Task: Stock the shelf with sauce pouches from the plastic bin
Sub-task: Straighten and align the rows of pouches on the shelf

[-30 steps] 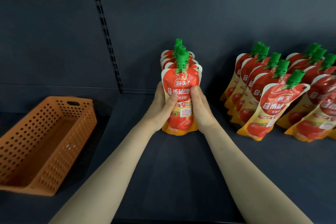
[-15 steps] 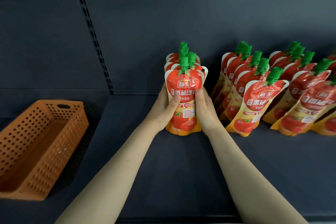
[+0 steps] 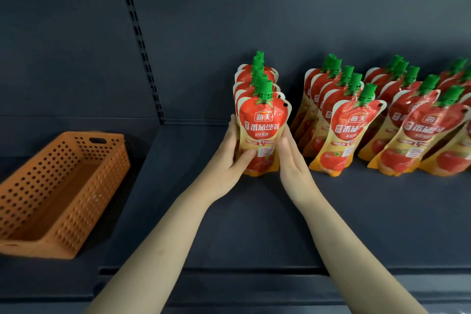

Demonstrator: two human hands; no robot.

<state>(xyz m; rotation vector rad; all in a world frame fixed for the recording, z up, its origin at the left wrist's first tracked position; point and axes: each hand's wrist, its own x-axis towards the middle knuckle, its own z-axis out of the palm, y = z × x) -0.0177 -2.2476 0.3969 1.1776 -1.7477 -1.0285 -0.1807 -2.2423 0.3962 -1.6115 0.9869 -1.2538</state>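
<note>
Centre frame, I see the left hand [image 3: 226, 158] gripping the pouch stack [image 3: 262, 122], thumb curled over the glossy red-and-yellow front. The right hand [image 3: 290, 163] lies flat-fingered against the other side, not clasping. The stack stands upright on the matte dark shelf [image 3: 229, 224], ribbed green caps up. Perforated orange plastic bin [image 3: 63, 186] at left. Leaning pouch rows [image 3: 341, 135] at right.
</note>
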